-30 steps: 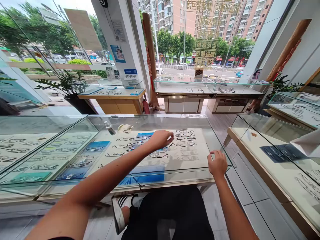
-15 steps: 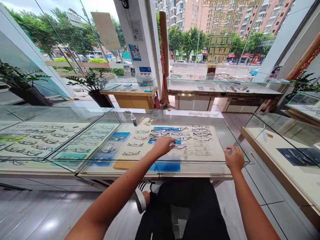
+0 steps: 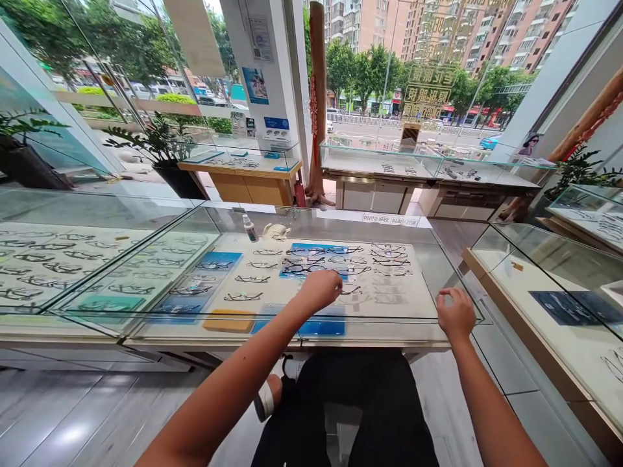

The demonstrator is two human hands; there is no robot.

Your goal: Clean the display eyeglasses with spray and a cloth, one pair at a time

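My left hand point(image 3: 320, 288) is over the glass-topped display case point(image 3: 428, 259), fingers pinched at the near end of a thin-framed pair of eyeglasses point(image 3: 352, 290). Its fingertips are partly hidden by the hand itself. Rows of other eyeglasses point(image 3: 302, 268) lie beyond and to the left of this hand, some of them over blue sheets point(image 3: 286, 271). At the right front corner of the case is my right hand point(image 3: 456, 316). Its fingers are loosely curled, the thumb stands apart from them, and I see nothing held.
A small spray bottle point(image 3: 250, 228) and a crumpled cream cloth point(image 3: 276, 232) are at the back of the case. A yellow-orange block point(image 3: 228, 320) is near its front edge. More glass cases adjoin on the left point(image 3: 87, 220) and stand across a gap on the right point(image 3: 559, 279).
My left hand has lowered slightly and its spread fingers have closed at the eyeglasses. My right hand stays at the corner, its fingers a little more curled. The view has shifted slightly.
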